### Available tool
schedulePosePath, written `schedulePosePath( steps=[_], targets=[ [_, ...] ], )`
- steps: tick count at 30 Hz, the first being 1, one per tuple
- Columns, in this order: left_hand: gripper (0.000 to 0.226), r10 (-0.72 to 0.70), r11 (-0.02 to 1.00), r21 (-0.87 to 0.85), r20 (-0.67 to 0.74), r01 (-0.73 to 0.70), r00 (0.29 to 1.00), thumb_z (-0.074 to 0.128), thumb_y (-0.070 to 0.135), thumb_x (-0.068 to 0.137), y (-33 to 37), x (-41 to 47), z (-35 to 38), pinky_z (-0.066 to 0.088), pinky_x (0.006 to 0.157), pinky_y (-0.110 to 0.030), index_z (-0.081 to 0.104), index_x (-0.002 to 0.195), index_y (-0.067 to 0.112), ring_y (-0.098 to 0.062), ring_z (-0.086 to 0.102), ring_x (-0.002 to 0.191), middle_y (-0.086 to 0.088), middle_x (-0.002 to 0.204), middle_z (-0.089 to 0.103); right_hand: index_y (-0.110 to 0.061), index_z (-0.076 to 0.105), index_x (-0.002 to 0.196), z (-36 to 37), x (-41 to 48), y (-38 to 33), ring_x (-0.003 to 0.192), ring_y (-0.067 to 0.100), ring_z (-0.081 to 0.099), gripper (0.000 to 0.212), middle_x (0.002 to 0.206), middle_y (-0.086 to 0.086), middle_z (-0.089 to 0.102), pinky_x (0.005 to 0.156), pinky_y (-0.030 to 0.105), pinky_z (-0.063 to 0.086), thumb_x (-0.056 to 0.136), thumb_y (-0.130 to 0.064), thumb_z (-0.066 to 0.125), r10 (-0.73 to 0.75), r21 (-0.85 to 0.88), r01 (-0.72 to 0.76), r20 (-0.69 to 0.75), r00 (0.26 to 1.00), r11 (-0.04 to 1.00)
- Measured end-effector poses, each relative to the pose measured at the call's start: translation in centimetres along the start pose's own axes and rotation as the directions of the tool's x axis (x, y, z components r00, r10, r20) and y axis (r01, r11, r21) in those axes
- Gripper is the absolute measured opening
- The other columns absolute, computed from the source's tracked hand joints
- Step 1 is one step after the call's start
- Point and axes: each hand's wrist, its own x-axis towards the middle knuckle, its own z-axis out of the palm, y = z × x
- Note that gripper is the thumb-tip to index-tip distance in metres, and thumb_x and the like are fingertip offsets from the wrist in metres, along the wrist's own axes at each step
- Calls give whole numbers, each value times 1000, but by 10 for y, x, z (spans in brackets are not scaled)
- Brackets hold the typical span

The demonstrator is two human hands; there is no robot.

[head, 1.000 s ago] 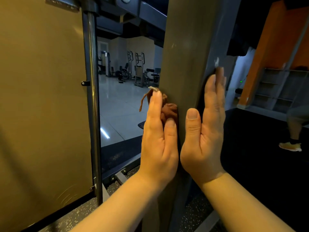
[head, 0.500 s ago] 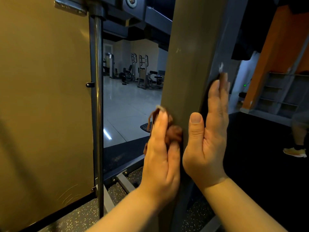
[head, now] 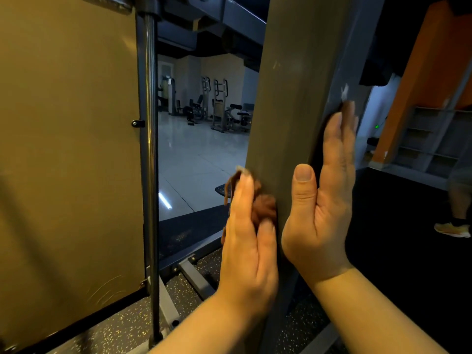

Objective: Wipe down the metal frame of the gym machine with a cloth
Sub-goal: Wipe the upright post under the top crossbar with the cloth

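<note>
A wide grey upright post of the machine frame (head: pixel 286 98) rises through the middle of the view. My left hand (head: pixel 245 241) presses a bunched brown cloth (head: pixel 264 205) against the post's left edge, fingers straight and pointing up. Loose ends of the cloth stick out past the fingertips. My right hand (head: pixel 324 213) lies flat on the post's right side, with its thumb on the front face. A small brown scrap (head: pixel 347 108) shows at its fingertips; I cannot tell whether it belongs to the cloth.
A tan panel (head: pixel 69 149) and a chrome guide rod (head: pixel 148 149) stand close on the left. Grey base rails (head: pixel 194 277) cross the speckled floor below. A person's leg and shoe (head: pixel 452 229) are at the right. Other machines (head: pixel 222 111) stand far back.
My left hand has slid the cloth down the post's left edge. My right hand has stayed in about the same place on the post.
</note>
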Motion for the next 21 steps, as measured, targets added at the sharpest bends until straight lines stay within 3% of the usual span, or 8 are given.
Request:
schedulePosePath(
  steps=[3,7,12,16,19,21],
  targets=[
    [63,21,1000,21,-31,-21,999,37,33,109,9,26,3,31,122,-57,17,164,12,-24,31,155,-4,170,28,9,22,153,0,0,0,157,38,10,56,165,27,15,128,51,14,103,-6,40,5,-7,-5,9,1000,1000],
    [65,26,999,26,-12,-26,1000,36,45,110,-12,-8,1,30,121,-62,16,166,19,-29,28,156,-4,171,25,7,21,154,0,0,1,157,37,9,55,165,24,15,128,46,12,104,-7,39,12,1,-12,-1,1000,1000],
    [63,-68,997,21,-62,69,996,40,35,107,-21,-48,2,28,122,-64,17,165,36,-23,22,159,5,173,20,4,20,155,0,-2,0,158,35,9,55,166,21,15,128,43,11,104,-5,39,25,18,-25,-1,1000,1000],
    [59,-122,993,-11,-131,122,984,39,42,105,8,7,8,34,123,-52,22,161,35,-14,34,153,4,166,36,5,20,154,0,-1,0,158,36,9,55,166,22,14,128,44,12,104,-7,38,8,7,-8,7,1000,1000],
    [60,-78,997,19,-122,81,989,38,39,107,14,16,8,32,124,-49,21,163,28,-10,30,155,8,168,31,6,20,154,0,-2,-1,157,37,10,55,165,27,15,128,45,12,104,-6,38,15,7,-15,6,1000,1000],
    [62,-30,998,57,-66,34,997,38,36,108,2,-8,7,31,123,-53,19,165,21,-16,27,157,6,170,27,7,21,154,-1,-2,0,157,37,10,54,165,26,15,128,45,12,104,-6,39,13,9,-13,-1,1000,1000]
  ],
)
